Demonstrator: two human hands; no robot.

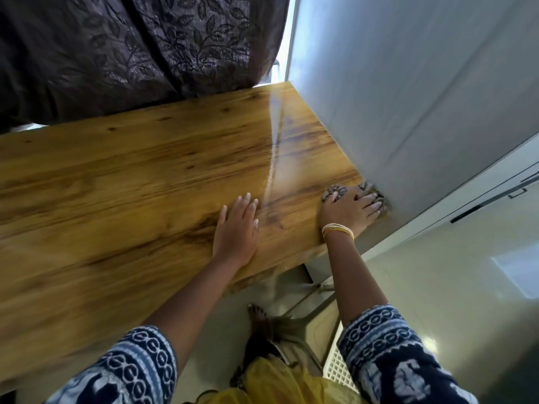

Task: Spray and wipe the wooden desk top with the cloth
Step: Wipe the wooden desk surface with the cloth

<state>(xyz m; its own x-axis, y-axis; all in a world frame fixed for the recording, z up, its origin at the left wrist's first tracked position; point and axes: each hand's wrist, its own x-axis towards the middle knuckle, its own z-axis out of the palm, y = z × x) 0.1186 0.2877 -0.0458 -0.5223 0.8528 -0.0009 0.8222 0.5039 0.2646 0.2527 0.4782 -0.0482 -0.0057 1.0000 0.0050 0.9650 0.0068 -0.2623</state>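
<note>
The wooden desk top (131,176) fills the picture from nine o'clock across to three o'clock, where its end meets a pale wall (408,97). At that end, about three o'clock from centre, the right hand (348,209) presses a crumpled brown cloth (335,191) flat onto the wood, fingers spread over it, bangles (337,230) at the wrist. The left hand (237,225) lies palm-down near the centre, fingers straight, holding nothing. A dark leaf-patterned curtain (131,45) hangs at eleven o'clock.
</note>
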